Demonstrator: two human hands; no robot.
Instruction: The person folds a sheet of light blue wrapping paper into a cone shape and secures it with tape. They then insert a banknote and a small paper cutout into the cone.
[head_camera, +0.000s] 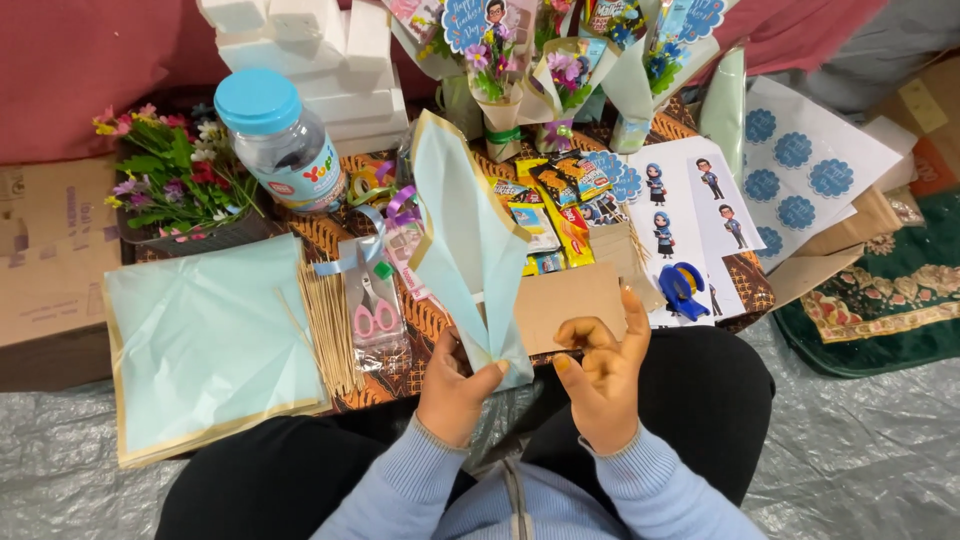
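Observation:
My left hand (458, 389) pinches the lower end of a folded cone of pale blue wrapping paper with a gold edge (462, 230), which stands up and away from me over the low table. Just to the right of it, my right hand (603, 372) is held up with its fingers curled and spread, and holds nothing. Behind my right hand lies a brown paper sheet (570, 300).
A stack of pale blue paper sheets (205, 345), wooden skewers (328, 322), pink scissors (374, 316), a blue-lidded plastic jar (283, 140), fake flowers (175, 175), snack packets (555, 210), sticker sheets (700, 195), a blue tape dispenser (682, 287) and finished bouquets (560, 60) crowd the table.

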